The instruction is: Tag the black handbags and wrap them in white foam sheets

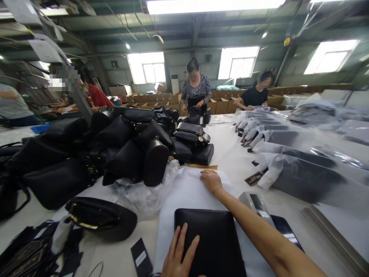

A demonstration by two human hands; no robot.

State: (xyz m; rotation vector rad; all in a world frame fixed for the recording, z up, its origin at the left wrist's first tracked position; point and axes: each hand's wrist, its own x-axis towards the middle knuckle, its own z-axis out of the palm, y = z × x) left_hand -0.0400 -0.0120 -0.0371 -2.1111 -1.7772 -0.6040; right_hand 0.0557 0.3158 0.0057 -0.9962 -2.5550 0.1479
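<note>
Bag (215, 242), black, smooth and rectangular, lies at six o'clock on a thin white sheet (188, 192); the left hand (180, 252) rests on it, fingers apart. The right hand (211, 181) touches the sheet toward twelve; whether it pinches, I cannot tell. Uneven pulling could wrinkle the sheet or make the bag slide. A pale table (223, 134) bears heaped black handbags (127, 157) at ten o'clock; beyond, bright windows (239, 63) light the workshop.
</note>
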